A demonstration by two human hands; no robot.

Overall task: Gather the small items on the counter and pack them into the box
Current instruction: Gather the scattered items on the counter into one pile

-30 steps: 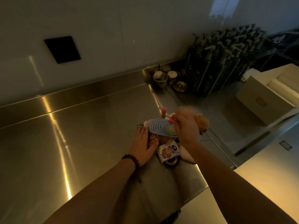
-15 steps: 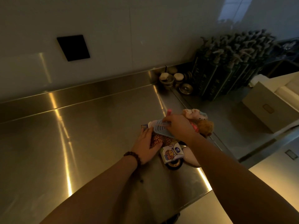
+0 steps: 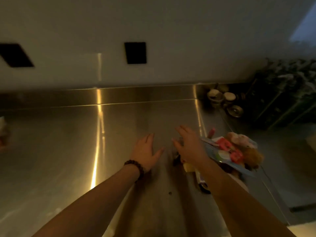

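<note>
Both hands empty, fingers spread: left hand (image 3: 144, 151) and right hand (image 3: 189, 146) just left of the item pile (image 3: 229, 153). Pile looks light, loose, mixed soft and stiff; scoop from underneath.

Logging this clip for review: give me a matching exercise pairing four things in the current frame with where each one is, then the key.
Things:
1. left hand
2. bead bracelet
3. pile of small items
4. black wall plate

Places:
A. on the wall above the counter
B. around the left wrist
C. on the steel counter, just right of the right hand
D. open over bare counter, left of the right hand

Pairs: 1-D, 2-B, 3-C, 4-A
</note>
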